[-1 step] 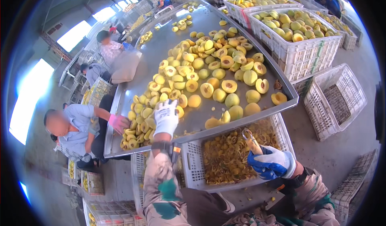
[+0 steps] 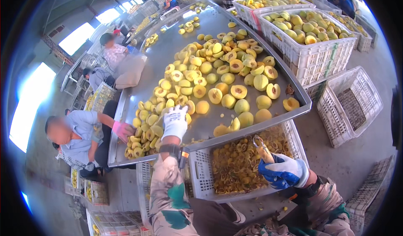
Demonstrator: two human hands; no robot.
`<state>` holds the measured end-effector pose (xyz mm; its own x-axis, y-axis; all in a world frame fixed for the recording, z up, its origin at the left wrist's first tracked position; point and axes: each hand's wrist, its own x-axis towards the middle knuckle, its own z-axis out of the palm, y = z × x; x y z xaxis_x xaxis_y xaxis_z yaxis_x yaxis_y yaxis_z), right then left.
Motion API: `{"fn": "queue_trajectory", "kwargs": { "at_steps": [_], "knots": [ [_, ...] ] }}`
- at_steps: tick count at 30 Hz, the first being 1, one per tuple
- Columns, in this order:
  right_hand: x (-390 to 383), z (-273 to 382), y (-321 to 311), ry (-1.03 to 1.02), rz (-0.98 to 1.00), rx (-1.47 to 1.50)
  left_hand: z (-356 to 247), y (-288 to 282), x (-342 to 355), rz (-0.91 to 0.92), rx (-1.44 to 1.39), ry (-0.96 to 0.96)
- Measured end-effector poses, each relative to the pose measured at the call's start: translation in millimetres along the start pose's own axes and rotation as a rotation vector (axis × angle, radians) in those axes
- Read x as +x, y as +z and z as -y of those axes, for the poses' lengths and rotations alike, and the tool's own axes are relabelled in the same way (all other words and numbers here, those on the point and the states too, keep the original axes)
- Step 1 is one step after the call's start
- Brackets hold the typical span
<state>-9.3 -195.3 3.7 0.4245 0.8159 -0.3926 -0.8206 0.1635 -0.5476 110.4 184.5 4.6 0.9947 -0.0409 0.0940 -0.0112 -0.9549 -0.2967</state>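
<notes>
My left hand (image 2: 174, 122), in a white glove, reaches onto a pile of yellow fruit halves (image 2: 156, 130) on a metal tray table (image 2: 197, 131); its fingers are apart and bent over the fruit, with the thumb hidden. Cut halves, some with brown centres, and rounder fruit (image 2: 242, 106) lie around it. My right hand (image 2: 282, 171), in a blue and white glove, is closed round a wooden-handled tool (image 2: 263, 151) with a metal loop at its tip. It is above a white plastic crate (image 2: 201, 177) holding brown and yellow cut scraps, below the table's front edge.
A co-worker's pink-gloved hand (image 2: 123, 130) touches the pile at left; other workers (image 2: 110, 51) sit farther back. Crates full of fruit (image 2: 308, 59) stand at right, above a white crate (image 2: 357, 110) with no fruit visible. Another crate (image 2: 369, 194) is at lower right.
My left hand has shifted very slightly on the fruit. The co-worker at left has moved their head a little. Otherwise the scene looks the same.
</notes>
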Motion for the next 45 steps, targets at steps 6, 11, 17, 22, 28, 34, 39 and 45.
{"fn": "queue_trajectory", "kwargs": {
  "at_steps": [6, 11, 17, 22, 28, 34, 39, 45],
  "knots": [
    [5.6, 2.0, -2.1, -0.002, -0.047, -0.011, -2.8, 16.0, 23.8, 0.244, 0.163, -0.041],
    [8.0, 0.5, 2.3, -0.026, -0.013, 0.002, 9.8, 8.8, 2.0, 0.171, -0.163, -0.169],
    [15.1, -10.2, 9.0, -0.137, -0.085, -0.161, -34.9, -18.5, -44.2, 0.01, -1.748, -0.257],
    [24.2, -18.2, 15.5, -0.289, -0.139, -0.281, -119.9, -33.8, -92.6, 0.137, -2.313, -0.192],
    [17.3, -18.2, 17.4, -0.283, -0.261, -0.37, -165.0, -48.6, -100.2, 0.256, -2.689, -0.29],
    [20.4, -19.4, 14.6, -0.294, -0.358, -0.462, -195.1, -48.7, -102.7, -0.128, -2.398, -0.274],
    [32.1, -28.6, 14.7, -0.316, -0.461, -0.659, -213.6, -46.4, -101.8, -0.288, -2.202, -0.34],
    [40.7, -41.5, 9.0, -0.45, -0.504, -0.924, -208.0, -54.9, -103.9, -0.167, -2.202, -0.356]
  ]
}}
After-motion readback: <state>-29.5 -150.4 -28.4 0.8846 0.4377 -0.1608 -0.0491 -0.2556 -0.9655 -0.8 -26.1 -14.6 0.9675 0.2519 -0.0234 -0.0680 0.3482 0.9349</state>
